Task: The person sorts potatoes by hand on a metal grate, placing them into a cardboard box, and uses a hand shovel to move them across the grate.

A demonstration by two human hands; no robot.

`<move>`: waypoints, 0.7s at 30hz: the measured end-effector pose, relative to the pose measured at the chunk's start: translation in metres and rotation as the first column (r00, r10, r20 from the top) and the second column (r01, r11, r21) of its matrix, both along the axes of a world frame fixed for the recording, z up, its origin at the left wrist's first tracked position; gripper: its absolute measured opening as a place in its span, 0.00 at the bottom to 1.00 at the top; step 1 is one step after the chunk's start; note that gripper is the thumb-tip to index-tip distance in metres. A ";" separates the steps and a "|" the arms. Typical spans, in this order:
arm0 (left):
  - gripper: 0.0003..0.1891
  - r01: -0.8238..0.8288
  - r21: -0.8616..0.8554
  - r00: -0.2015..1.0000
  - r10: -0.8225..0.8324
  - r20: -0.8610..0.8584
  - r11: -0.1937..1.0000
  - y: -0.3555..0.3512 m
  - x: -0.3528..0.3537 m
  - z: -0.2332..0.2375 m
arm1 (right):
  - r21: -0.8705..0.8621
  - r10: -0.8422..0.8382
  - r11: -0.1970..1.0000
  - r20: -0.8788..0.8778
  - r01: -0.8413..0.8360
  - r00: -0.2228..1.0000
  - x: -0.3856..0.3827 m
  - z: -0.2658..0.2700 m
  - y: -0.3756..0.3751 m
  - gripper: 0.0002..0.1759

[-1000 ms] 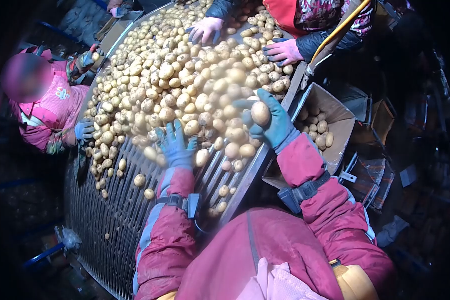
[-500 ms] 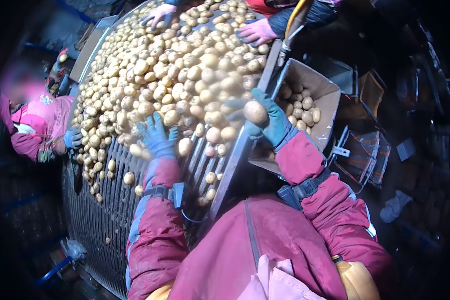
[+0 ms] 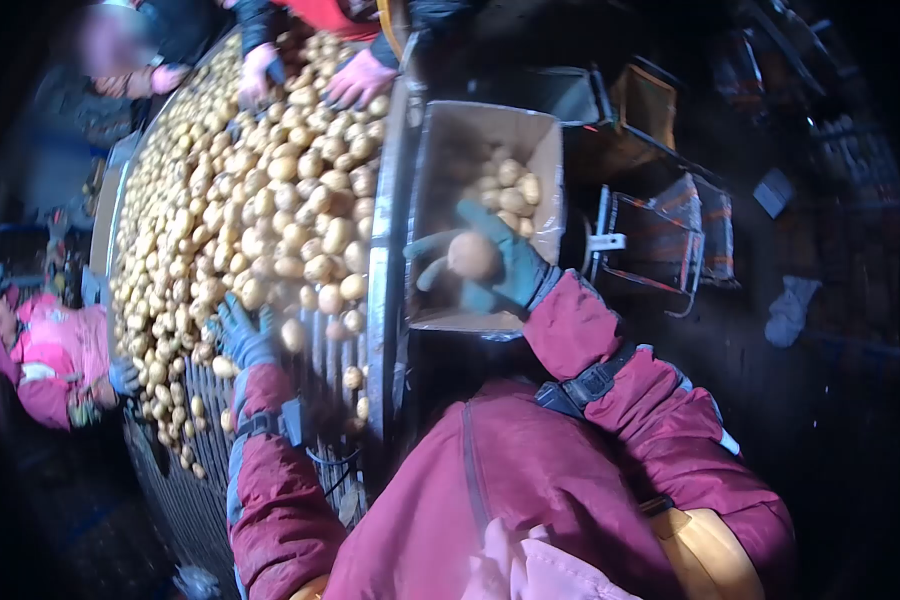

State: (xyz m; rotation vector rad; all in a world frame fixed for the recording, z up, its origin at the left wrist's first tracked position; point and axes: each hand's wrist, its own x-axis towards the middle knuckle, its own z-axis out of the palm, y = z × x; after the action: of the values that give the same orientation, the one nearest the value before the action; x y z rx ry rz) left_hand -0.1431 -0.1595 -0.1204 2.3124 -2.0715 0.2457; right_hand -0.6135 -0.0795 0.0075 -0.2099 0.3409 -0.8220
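Note:
My right hand (image 3: pixel 515 265), in a teal glove, is above a lined cardboard box (image 3: pixel 438 135). A round potato (image 3: pixel 475 256), slightly blurred, sits among its spread, curved fingers. More potatoes (image 3: pixel 510 190) lie inside that box. On the left, my left hand (image 3: pixel 245 335), in a blue-green glove, rests at the near edge of a large heap of potatoes (image 3: pixel 220 210). Its fingers are apart and touch the heap, with nothing held. The heap covers much of a slatted sorting table (image 3: pixel 205 500).
A metal rail (image 3: pixel 382 270) separates table and box. Across the heap, another person's pink gloves (image 3: pixel 360 80) touch potatoes. A person in a pink jacket (image 3: pixel 65 340) is at the left side. Right of the box stands a metal frame (image 3: pixel 650 235) with a bag.
My right hand has carried the potato from beside the rail to over the box. My left hand stays at the heap's near edge. The view has turned to the right.

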 end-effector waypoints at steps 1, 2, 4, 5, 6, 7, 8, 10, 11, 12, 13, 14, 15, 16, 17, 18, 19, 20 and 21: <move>0.46 0.006 0.000 1.000 -0.006 0.014 1.000 -0.001 0.004 -0.004 | -0.013 -0.070 0.998 -0.057 0.069 0.996 -0.005 0.003 0.011 0.43; 0.46 0.018 0.010 1.000 -0.018 0.009 1.000 -0.002 0.008 -0.006 | -0.026 -0.098 0.995 -0.110 0.096 0.989 -0.012 0.003 0.019 0.40; 0.46 -0.069 0.139 0.995 0.058 0.086 0.988 -0.001 -0.005 0.010 | -0.041 -0.152 0.988 -0.222 0.146 0.963 -0.029 -0.002 0.036 0.40; 0.46 -0.074 0.142 0.994 0.061 0.094 0.987 -0.002 -0.006 0.010 | -0.081 -0.140 0.989 -0.329 0.120 0.934 -0.042 -0.010 0.041 0.34; 0.47 -0.066 0.133 0.994 0.053 0.098 0.989 -0.001 -0.007 0.010 | -0.196 -0.219 0.971 -0.477 0.140 0.851 -0.051 -0.016 0.053 0.29; 0.48 -0.062 0.124 0.993 0.049 0.103 0.990 0.000 -0.009 0.011 | -0.305 -0.301 0.943 -0.601 0.136 0.741 -0.059 -0.020 0.065 0.25; 0.48 -0.050 0.137 0.996 0.040 0.074 0.989 0.001 -0.013 0.012 | -0.362 -0.390 0.914 -0.657 0.184 0.645 -0.072 -0.034 0.074 0.21; 0.50 0.029 0.085 0.999 -0.027 -0.024 0.996 0.003 -0.004 -0.001 | -0.277 -0.413 0.907 -0.732 0.318 0.542 -0.104 -0.027 0.089 0.19; 0.51 0.026 0.078 0.997 -0.020 -0.073 0.997 0.003 -0.003 -0.007 | -0.128 -0.367 0.897 -0.750 0.423 0.551 -0.121 -0.008 0.096 0.20; 0.51 0.022 0.085 0.998 -0.017 -0.064 0.996 0.005 -0.005 -0.005 | -0.126 -0.376 0.902 -0.700 0.413 0.607 -0.145 -0.004 0.110 0.20; 0.52 0.018 0.091 0.998 -0.013 -0.058 0.996 0.007 -0.008 -0.005 | -0.092 -0.402 0.870 -0.700 0.484 0.590 -0.166 -0.016 0.123 0.22; 0.52 0.028 0.096 0.998 -0.023 -0.057 0.995 0.008 -0.005 -0.009 | -0.286 -0.458 0.859 -0.798 0.424 0.391 -0.183 -0.017 0.131 0.24; 0.52 0.038 0.099 0.998 -0.032 -0.057 0.994 0.007 0.000 -0.013 | -0.151 -0.413 0.779 -0.854 0.609 0.317 -0.202 -0.016 0.141 0.33; 0.52 0.041 0.077 0.996 -0.035 -0.081 0.996 0.007 0.005 -0.017 | -0.212 -0.427 0.761 -0.875 0.614 0.227 -0.220 -0.008 0.155 0.33; 0.53 0.036 0.079 0.997 -0.031 -0.070 0.996 0.006 0.011 -0.024 | -0.245 -0.408 0.742 -0.904 0.624 0.129 -0.237 0.005 0.163 0.32; 0.53 0.031 0.096 0.998 -0.026 -0.052 0.995 0.005 0.012 -0.024 | -0.285 -0.400 0.727 -0.915 0.625 0.047 -0.255 0.011 0.175 0.31; 0.54 0.024 0.114 0.999 -0.021 -0.033 0.993 0.005 0.012 -0.023 | -0.266 -0.358 0.697 -0.934 0.666 0.001 -0.271 0.019 0.181 0.29; 0.54 0.012 0.122 1.000 -0.009 -0.028 0.992 0.007 0.011 -0.022 | -0.245 -0.290 0.691 -0.956 0.681 -0.049 -0.285 0.026 0.183 0.29; 0.54 0.000 0.130 1.000 0.003 -0.022 0.991 0.008 0.009 -0.020 | -0.224 -0.220 0.683 -0.971 0.695 -0.097 -0.298 0.032 0.186 0.28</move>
State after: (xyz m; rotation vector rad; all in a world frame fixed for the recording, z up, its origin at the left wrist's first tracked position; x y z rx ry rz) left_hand -0.1339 -0.1516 -0.1402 2.3759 -2.1369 0.0863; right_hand -0.9119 0.1069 0.0392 -0.2626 2.0676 -1.2378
